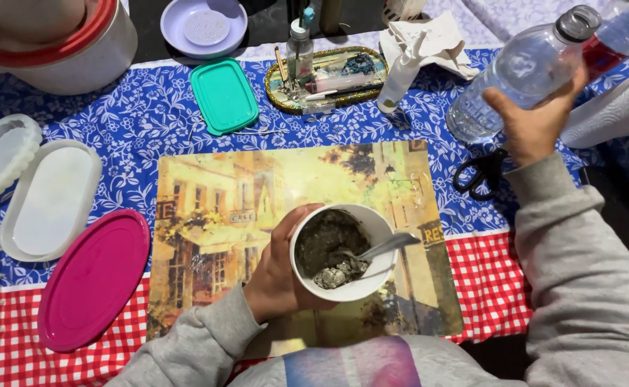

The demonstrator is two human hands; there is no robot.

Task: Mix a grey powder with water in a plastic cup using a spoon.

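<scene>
Left hand [275, 276] steadies a white cup [343, 251] of grey paste; right hand [533, 125] grips a clear plastic bottle [519, 75].

Nearest the camera, the left hand wraps around the cup's near-left side, fingers closed on its wall, the cup standing on a picture placemat [221, 215] toward its near right part. A metal spoon [386, 247] rests in the paste, its handle over the cup's right rim. Up and right of the cup, the right hand closes around the uncapped bottle, held tilted above the tablecloth [150, 115]. Black scissors [479, 172] lie between cup and bottle. Left of the cup lies a pink oval lid [92, 279]; beyond it, a teal lid [223, 95].
</scene>
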